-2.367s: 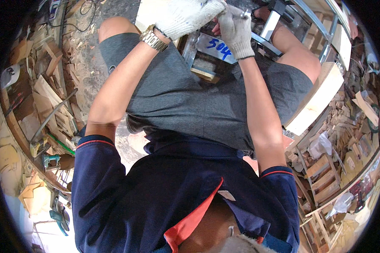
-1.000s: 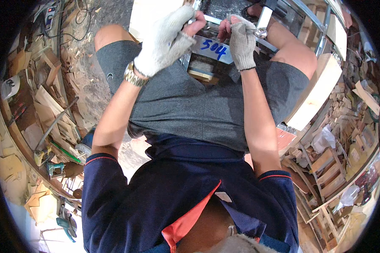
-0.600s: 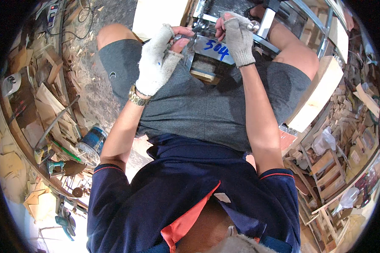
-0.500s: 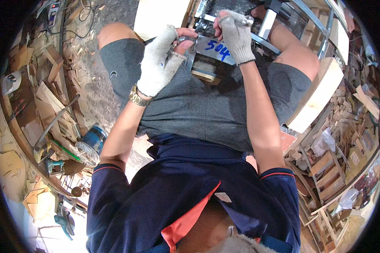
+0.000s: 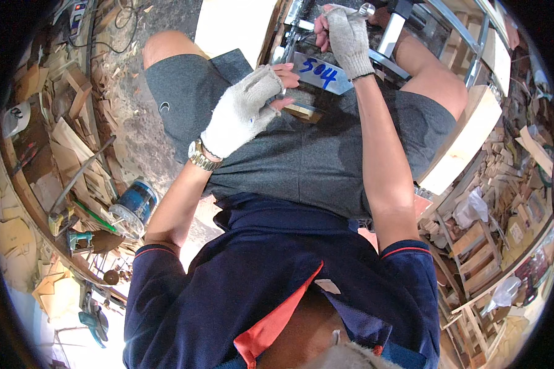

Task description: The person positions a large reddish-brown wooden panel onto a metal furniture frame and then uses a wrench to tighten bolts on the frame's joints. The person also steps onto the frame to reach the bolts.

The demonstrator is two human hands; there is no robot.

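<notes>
My left hand [image 5: 243,111], in a white fingerless glove, is just left of a metal plate [image 5: 320,74] with blue handwriting. Its thumb and fingers curl around a small shiny metal piece [image 5: 281,95], mostly hidden by the glove. Beyond the plate, my right hand [image 5: 349,40], gloved the same way, is closed around a metal tool with a round shiny end [image 5: 367,10]; the rest of the tool is hidden. Between my legs sits a metal frame [image 5: 388,61] with bars, and a shiny metal rod [image 5: 283,54] lies by the plate's left end.
Pale wooden boards [image 5: 234,27] flank my legs, another board [image 5: 465,144] being at the right. Wood offcuts [image 5: 486,154] are heaped on both sides. A blue bucket [image 5: 135,203] stands at the left, and a black cable [image 5: 114,46] lies on the floor at the far left.
My left hand has come back toward my lap and slightly right, away from the metal rod, with the small metal piece. My right hand has shifted slightly farther away, still gripping the tool.
</notes>
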